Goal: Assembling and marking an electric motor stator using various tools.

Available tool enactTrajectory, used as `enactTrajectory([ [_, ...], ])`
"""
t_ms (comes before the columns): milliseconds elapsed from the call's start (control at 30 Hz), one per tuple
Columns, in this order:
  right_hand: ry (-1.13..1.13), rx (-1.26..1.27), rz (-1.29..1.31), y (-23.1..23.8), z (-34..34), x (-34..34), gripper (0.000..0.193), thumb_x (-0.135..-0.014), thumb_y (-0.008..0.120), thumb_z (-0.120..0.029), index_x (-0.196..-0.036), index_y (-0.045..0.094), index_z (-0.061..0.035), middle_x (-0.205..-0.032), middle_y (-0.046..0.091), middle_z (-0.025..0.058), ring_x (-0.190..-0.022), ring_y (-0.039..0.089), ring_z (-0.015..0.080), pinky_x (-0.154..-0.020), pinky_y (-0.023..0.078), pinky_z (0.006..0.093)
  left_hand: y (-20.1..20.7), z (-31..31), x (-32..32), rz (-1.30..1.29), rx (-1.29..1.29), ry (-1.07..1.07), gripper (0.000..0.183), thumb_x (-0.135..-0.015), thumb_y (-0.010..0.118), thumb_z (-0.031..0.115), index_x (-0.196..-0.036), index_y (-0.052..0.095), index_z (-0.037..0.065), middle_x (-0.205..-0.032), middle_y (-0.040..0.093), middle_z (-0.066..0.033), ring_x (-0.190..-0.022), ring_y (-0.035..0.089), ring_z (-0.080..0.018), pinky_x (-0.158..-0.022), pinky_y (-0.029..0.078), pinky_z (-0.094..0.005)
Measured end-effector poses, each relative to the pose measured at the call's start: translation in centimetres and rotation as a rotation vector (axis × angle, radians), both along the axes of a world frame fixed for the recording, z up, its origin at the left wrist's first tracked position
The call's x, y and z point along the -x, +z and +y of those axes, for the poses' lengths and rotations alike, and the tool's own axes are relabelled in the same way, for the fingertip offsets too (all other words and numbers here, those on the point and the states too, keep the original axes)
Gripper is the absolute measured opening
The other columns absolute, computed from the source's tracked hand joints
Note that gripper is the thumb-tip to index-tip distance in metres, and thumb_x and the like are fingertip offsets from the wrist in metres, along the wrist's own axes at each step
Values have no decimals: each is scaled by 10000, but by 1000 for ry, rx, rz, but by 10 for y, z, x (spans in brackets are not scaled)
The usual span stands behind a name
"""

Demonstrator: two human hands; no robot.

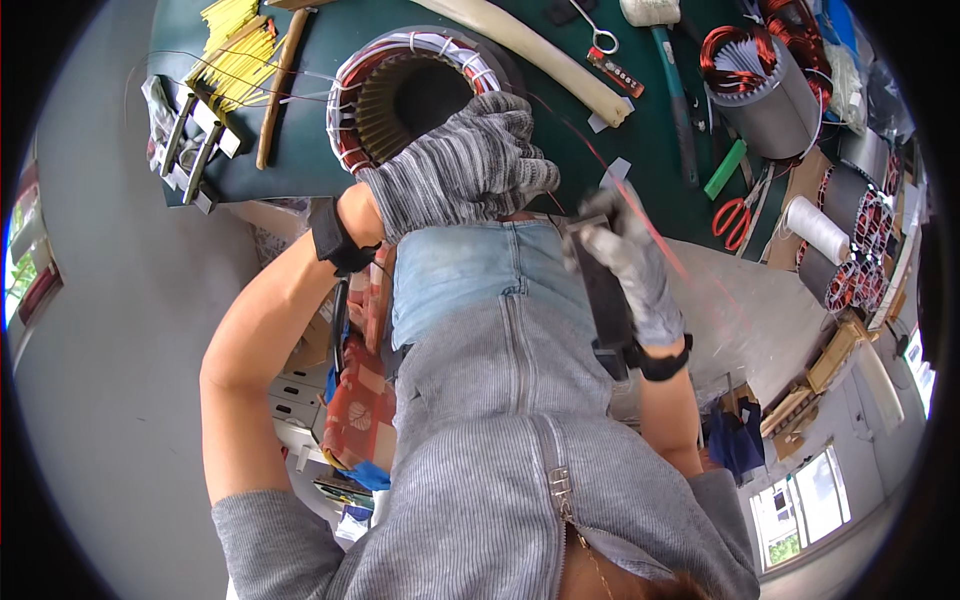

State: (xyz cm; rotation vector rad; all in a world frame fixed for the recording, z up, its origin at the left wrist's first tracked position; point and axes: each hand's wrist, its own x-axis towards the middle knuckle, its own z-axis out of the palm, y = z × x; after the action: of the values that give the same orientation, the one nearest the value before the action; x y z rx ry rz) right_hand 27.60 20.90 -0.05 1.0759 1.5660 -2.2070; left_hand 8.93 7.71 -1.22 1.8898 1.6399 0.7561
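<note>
A motor stator (350, 75) stands on the green table, its white-laced winding ring facing up. My left hand (465, 165), in a grey striped knit glove, lies over its near right rim with fingers curled; what is under them is hidden. To the right and nearer my body is my right hand (630, 265), in a pale grey glove, its bent fingers smeared by motion. What they pinch is too blurred to name. A dark bar (603, 295) runs along that hand toward the wrist strap. Beside the hand passes a blurred red strand (650, 225).
Yellow sticks (235, 60) and a wooden rod (283, 90) lie left of the stator. On the right are a mallet (668, 70), red-handled scissors (735, 222), a green block (725, 170), a second stator (765, 110) and a white thread spool (815, 230).
</note>
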Motion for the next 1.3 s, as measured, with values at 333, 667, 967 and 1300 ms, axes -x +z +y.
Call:
enactTrajectory([
  [333, 85, 135, 46, 11, -6, 25, 310, -794, 591, -306, -887, 415, -68, -714, 557, 95, -612, 561, 163, -558, 459, 273, -12, -3, 0, -60, -121, 16, 330, -709, 609, 206, -1031, 613, 134, -812, 568, -88, -871, 521, -281, -1004, 267, -454],
  [667, 25, -94, 62, 16, -12, 25, 215, -772, 618, -174, -808, 444, -53, -721, 552, 66, -639, 549, 142, -591, 454, 269, -11, -1, 1, 47, -217, -26, 297, -707, 601, 165, -1001, 616, 130, -850, 572, -82, -842, 515, -296, -917, 343, -457],
  [967, 304, -1377, 593, -2, -20, 20, 322, -580, 711, -33, -838, 520, -63, -867, 561, 132, -716, 562, 289, -577, 473, 371, -13, -2, -1, 17, -184, 15, 218, -724, 610, 173, -922, 617, 83, -756, 508, -104, -874, 492, -331, -925, 339, -445],
  [1300, 341, -1268, 409, 7, -23, 1, 331, -604, 680, -57, -891, 516, -40, -879, 561, 143, -762, 567, 321, -661, 490, 389, -11, -3, 0, -20, -155, 6, 223, -719, 620, 181, -925, 614, 96, -823, 517, -115, -909, 487, -323, -904, 342, -457],
])
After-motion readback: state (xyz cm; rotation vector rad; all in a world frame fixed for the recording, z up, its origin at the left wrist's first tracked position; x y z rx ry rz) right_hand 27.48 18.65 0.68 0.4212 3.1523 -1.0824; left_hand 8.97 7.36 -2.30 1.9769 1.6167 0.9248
